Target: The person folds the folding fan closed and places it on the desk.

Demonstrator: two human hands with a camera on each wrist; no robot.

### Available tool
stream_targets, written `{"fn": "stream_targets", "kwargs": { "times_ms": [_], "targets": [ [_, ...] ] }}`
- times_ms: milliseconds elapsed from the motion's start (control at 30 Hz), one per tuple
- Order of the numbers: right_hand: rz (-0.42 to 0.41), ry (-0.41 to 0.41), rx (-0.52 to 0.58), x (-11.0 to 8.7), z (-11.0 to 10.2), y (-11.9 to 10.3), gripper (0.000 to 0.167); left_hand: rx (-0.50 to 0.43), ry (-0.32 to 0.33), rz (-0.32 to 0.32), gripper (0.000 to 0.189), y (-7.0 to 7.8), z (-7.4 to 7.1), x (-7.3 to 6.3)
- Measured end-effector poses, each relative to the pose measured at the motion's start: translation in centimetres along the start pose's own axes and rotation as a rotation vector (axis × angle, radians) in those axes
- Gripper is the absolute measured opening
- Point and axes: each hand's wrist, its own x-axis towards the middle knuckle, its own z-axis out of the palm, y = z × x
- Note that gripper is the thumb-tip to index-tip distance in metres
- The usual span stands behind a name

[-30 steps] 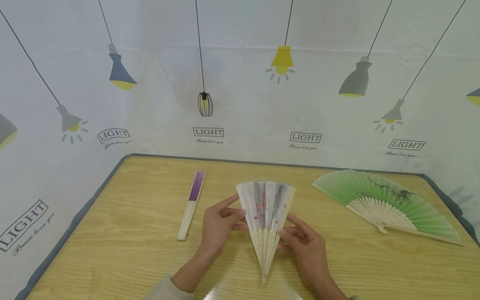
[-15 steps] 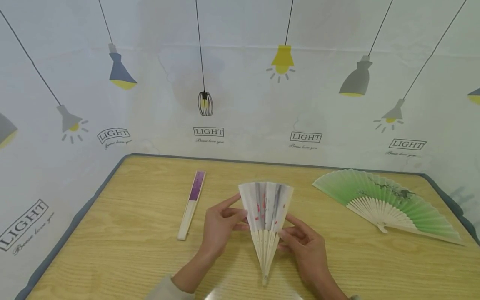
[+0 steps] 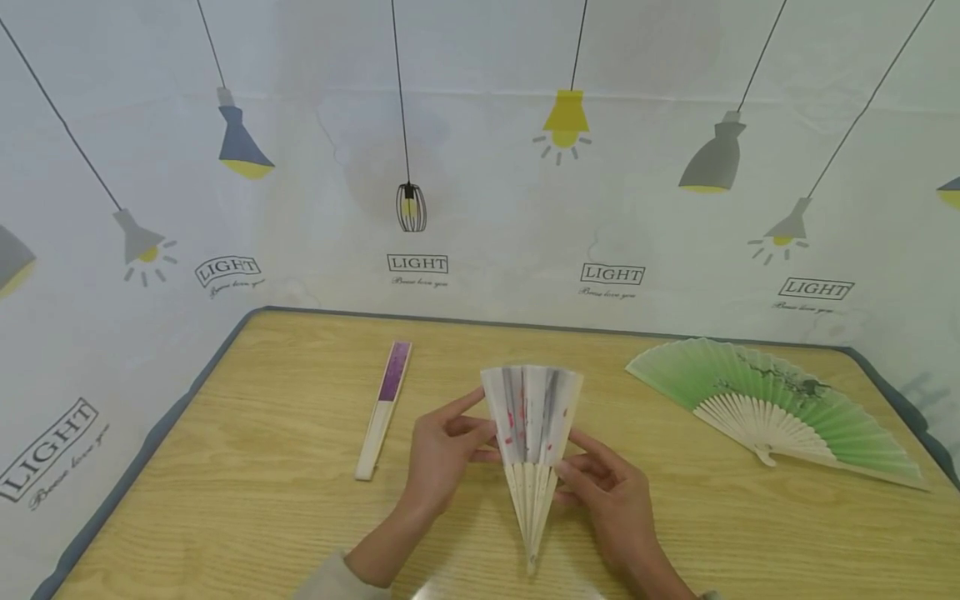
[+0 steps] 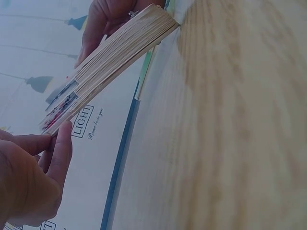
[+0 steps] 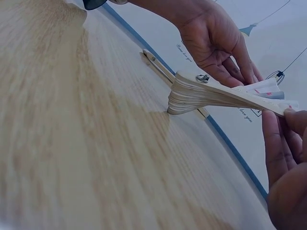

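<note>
Between my two hands is a white folding fan [image 3: 531, 417] with grey shading and red marks, partly spread, its pale ribs narrowing to a pivot pointed towards me. My left hand [image 3: 442, 454] pinches its left edge between thumb and fingers. On the opposite edge, my right hand [image 3: 611, 492] pinches lower down, where the ribs meet the leaf. Seen from the left wrist, the stacked ribs [image 4: 129, 45] slant up to the right. A metal rivet [image 5: 202, 78] shows at the pivot end in the right wrist view.
A closed fan [image 3: 382, 408] with a purple leaf lies left of my left hand. To the right lies a spread green fan [image 3: 780, 400] with a dark branch print. The wooden table [image 3: 247, 467] meets a lamp-printed cloth [image 3: 487, 183] behind.
The white fan has narrowed a little as both hands draw its edges closer together. The purple and green fans stay where they were.
</note>
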Motion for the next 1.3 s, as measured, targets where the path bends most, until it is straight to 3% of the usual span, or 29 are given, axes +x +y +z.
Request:
{"fn": "stream_targets", "kwargs": {
  "times_ms": [767, 1300],
  "targets": [
    [0.007, -0.005, 0.003, 0.07, 0.09, 0.11, 0.048, 0.009, -0.068, 0.030, 0.038, -0.39, -0.08, 0.12],
    [0.012, -0.029, 0.000, 0.10, 0.01, 0.17, 0.047, 0.011, -0.068, 0.024, 0.030, -0.45, 0.16, 0.11]
  ]
}}
